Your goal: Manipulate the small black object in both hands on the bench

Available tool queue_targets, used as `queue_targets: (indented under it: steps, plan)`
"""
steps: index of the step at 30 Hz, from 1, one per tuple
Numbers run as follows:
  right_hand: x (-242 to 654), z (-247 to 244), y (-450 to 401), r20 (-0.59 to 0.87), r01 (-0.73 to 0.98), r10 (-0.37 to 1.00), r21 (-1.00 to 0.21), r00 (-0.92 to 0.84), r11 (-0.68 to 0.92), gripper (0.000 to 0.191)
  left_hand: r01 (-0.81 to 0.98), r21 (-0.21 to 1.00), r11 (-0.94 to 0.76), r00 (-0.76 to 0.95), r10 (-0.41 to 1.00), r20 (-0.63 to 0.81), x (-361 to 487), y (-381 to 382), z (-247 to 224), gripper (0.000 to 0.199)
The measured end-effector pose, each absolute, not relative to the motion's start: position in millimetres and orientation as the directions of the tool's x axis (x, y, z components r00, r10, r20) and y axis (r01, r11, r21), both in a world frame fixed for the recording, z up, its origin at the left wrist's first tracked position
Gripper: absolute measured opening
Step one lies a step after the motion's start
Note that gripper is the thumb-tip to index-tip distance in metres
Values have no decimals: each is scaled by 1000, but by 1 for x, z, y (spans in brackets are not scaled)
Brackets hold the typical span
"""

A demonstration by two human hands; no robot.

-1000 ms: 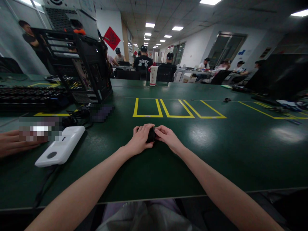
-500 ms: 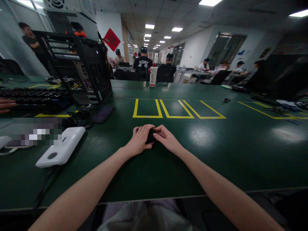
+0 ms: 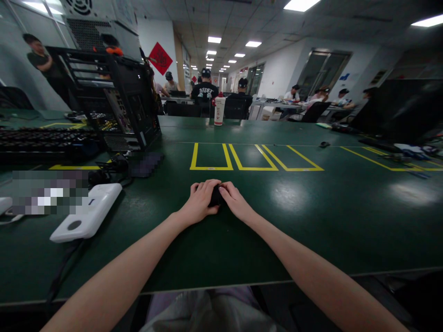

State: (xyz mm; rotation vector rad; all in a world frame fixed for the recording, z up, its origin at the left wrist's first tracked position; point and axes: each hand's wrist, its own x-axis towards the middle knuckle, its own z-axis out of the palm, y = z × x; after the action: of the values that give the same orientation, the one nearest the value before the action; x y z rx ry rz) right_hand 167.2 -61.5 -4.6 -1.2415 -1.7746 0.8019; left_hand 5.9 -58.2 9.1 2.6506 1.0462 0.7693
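A small black object (image 3: 216,197) sits between my two hands over the green table; its kind is hard to make out because fingers cover most of it. My left hand (image 3: 202,201) wraps round it from the left, fingers over the top and thumb low at the near side. From the right, my right hand (image 3: 236,201) closes on its edge with thumb and fingers pressed together. Both forearms reach in from the bottom of the view.
Yellow tape outlines (image 3: 211,168) mark the green table (image 3: 311,221) beyond my hands. At left lie a white power bank (image 3: 88,212) with a cable and an open black computer case (image 3: 134,106). A white cup (image 3: 219,110) stands at the far edge. Several people sit behind.
My right hand's fingers have shifted slightly on the black object, covering its right edge more. My left hand keeps its hold. Another person's hand at the far left has gone out of view.
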Motion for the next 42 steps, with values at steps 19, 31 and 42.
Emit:
queue_targets:
  steps: [19, 31, 42]
  plan:
    - [171, -4, -62, 313, 374, 924, -847, -221, 377, 14, 596, 324, -734, 582, 674, 455, 8, -50, -5, 63]
    - [176, 1, -70, 259, 361, 910, -855, -325, 372, 15, 587, 345, -732, 581, 678, 451, 8, -52, -3, 61]
    - [173, -5, -62, 313, 330, 917, -863, -248, 383, 13, 598, 333, -729, 576, 679, 454, 9, -50, -5, 62]
